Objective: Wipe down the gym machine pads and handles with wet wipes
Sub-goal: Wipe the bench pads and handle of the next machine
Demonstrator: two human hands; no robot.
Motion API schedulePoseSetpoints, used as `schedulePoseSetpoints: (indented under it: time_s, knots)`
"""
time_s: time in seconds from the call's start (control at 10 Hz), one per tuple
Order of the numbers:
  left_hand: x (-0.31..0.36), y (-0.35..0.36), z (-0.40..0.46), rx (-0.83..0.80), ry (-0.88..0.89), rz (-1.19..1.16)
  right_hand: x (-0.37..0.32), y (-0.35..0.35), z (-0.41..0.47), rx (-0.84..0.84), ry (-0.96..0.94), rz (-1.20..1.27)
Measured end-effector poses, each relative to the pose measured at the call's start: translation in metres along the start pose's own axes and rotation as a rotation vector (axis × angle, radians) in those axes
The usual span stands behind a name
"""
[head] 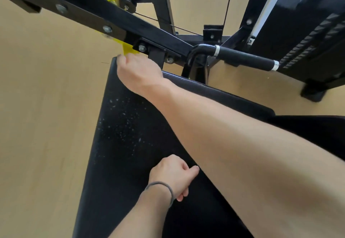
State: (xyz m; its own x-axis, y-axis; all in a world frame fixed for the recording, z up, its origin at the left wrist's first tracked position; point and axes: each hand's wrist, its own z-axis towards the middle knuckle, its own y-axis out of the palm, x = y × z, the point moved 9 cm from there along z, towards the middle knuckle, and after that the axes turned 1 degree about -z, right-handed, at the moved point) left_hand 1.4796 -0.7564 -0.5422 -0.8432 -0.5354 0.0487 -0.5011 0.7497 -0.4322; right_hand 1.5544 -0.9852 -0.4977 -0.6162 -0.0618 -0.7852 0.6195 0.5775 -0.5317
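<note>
Nearest the lens, right forearm (242, 153) stretching diagonally across the black pad (115, 135). Right hand (138, 71) at the pad's far left corner, fingers curled over that edge; whether a wipe sits under them, cannot tell. Left hand (172, 172) resting on the pad near its right edge, fingers loosely curled, nothing visible in them, grey band (160, 185) round the wrist. White specks scattered over the pad's middle. Beyond the far edge, black frame bar (93, 13) with bolts, yellow part (127, 48) just beside the right hand, foam-gripped handle (244, 57) off to the right. Tan floor (37, 107) beneath.
</note>
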Motion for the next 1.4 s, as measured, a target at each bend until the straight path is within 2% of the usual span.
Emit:
schedulePoseSetpoints:
  time_s: [0.1, 0.2, 0.3, 0.4, 0.5, 0.6, 0.7, 0.8, 0.9, 1.0, 1.1, 1.2, 1.3, 1.4]
  knots:
    - [0.003, -0.005, 0.0, -0.01, 0.018, 0.044, -0.019, 0.004, 0.013, -0.071, -0.054, 0.058]
    - [0.003, -0.005, 0.002, -0.013, 0.022, -0.03, -0.018, 0.01, 0.016, -0.063, -0.075, 0.06]
    - [0.0, -0.001, 0.005, 0.013, 0.024, -0.081, 0.015, -0.004, -0.006, 0.036, -0.072, -0.058]
    - [-0.004, 0.007, 0.008, 0.027, 0.001, -0.102, 0.087, -0.029, -0.041, 0.075, 0.068, -0.223]
    - [-0.004, 0.006, 0.006, 0.066, -0.002, -0.114, 0.169, -0.064, -0.096, 0.099, 0.286, -0.254]
    - [-0.003, 0.005, 0.007, 0.071, 0.005, -0.088, 0.219, -0.091, -0.14, 0.15, 0.46, -0.283]
    - [-0.002, 0.006, 0.007, 0.084, 0.018, -0.088, 0.234, -0.096, -0.149, 0.1, 0.547, -0.418]
    - [0.0, 0.007, 0.009, 0.031, 0.024, -0.042, 0.233, -0.099, -0.143, 0.07, 0.71, -0.303]
    - [0.029, -0.013, 0.011, 0.109, 0.143, 0.196, 0.226, -0.138, -0.134, 0.247, 0.751, -0.143]
    - [0.081, -0.063, 0.015, 0.384, 0.274, 0.062, 0.21, -0.198, -0.122, 0.592, 0.582, -0.02]
    - [0.116, -0.088, 0.044, 0.285, 0.299, -0.304, 0.181, -0.216, -0.093, 0.629, 0.317, -0.241]
    - [0.119, -0.097, 0.073, 0.12, 0.259, -0.451, 0.182, -0.171, -0.058, 0.162, 0.184, -0.515]
    - [0.111, -0.095, 0.082, 0.075, 0.251, -0.409, 0.182, -0.139, -0.049, -0.023, 0.062, -0.55]
    - [0.113, -0.101, 0.082, 0.209, 0.224, -0.222, 0.178, -0.135, -0.036, 0.049, 0.019, -0.571]
